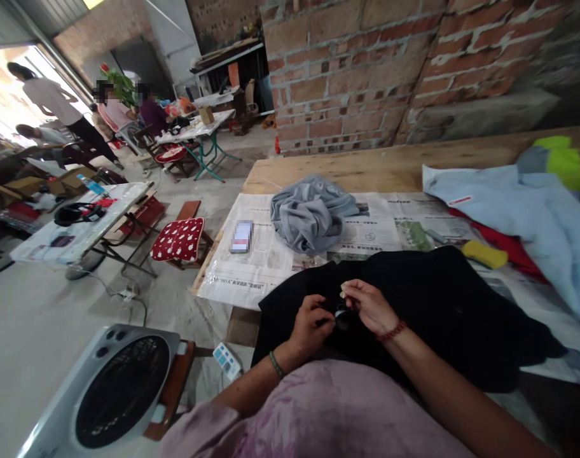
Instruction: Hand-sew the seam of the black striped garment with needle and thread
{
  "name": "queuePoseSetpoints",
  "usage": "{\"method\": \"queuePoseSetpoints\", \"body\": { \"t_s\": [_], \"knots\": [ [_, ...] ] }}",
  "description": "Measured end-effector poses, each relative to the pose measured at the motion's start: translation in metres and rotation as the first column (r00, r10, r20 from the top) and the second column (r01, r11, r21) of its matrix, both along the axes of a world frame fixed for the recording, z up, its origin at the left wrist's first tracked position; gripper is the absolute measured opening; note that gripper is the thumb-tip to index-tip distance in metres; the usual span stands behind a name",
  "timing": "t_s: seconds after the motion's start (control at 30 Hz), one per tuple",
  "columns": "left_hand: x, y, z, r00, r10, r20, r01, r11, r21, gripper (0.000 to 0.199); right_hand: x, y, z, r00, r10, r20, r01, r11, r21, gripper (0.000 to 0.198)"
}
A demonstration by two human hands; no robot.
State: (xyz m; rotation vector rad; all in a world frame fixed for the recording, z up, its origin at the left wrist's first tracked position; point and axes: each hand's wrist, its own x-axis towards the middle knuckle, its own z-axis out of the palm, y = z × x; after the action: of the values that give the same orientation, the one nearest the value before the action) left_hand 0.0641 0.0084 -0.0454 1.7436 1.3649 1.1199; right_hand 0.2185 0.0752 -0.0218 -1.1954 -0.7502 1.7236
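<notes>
A black cloth garment [414, 299] lies spread over the near edge of the table and hangs down toward my lap. Over it my left hand [311, 326] is closed, thumb and fingers curled together beside a small pale, shiny bit [340, 313]. My right hand [370, 306] pinches something tiny between thumb and fingertips, just above that spot; it is too small to name. A gap separates the two hands. Beyond them a crumpled grey cloth [309, 216] rests on newspaper [252, 273], with a phone [242, 236] to its left.
On the right of the wooden table [318, 168] lie a light blue garment [509, 197], a red cloth and a yellow sponge-like piece [484, 254]. A fan [123, 388] and a power strip [227, 361] are at lower left. Several people sit or stand farther back.
</notes>
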Motion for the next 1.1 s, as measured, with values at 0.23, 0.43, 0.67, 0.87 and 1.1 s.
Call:
{"method": "queuePoseSetpoints", "body": {
  "t_s": [0.23,0.43,0.67,0.87,1.1],
  "knots": [
    [-0.004,0.008,0.008,0.995,-0.047,-0.083,0.048,0.999,0.010,0.012,-0.003,-0.007,0.000,0.997,0.077,0.013,-0.078,0.997,0.007,0.029],
    [0.001,0.013,0.011,0.991,-0.064,-0.114,0.067,0.997,0.025,0.013,-0.009,-0.013,0.001,0.990,0.138,0.022,-0.138,0.990,0.026,0.027],
    [0.002,0.003,0.012,0.974,-0.167,-0.153,0.183,0.978,0.100,0.010,0.002,0.006,-0.006,0.997,-0.014,-0.076,0.011,0.999,-0.038,0.031],
    [-0.004,0.005,0.010,0.996,-0.085,0.022,0.086,0.996,-0.025,0.008,0.008,0.017,0.007,0.998,-0.013,-0.063,0.016,0.999,0.046,0.033],
    [-0.009,0.014,0.010,0.993,-0.026,0.118,0.047,0.983,-0.178,0.004,0.001,0.019,0.028,0.982,0.114,-0.149,-0.096,0.988,0.120,0.035]
  ]
}}
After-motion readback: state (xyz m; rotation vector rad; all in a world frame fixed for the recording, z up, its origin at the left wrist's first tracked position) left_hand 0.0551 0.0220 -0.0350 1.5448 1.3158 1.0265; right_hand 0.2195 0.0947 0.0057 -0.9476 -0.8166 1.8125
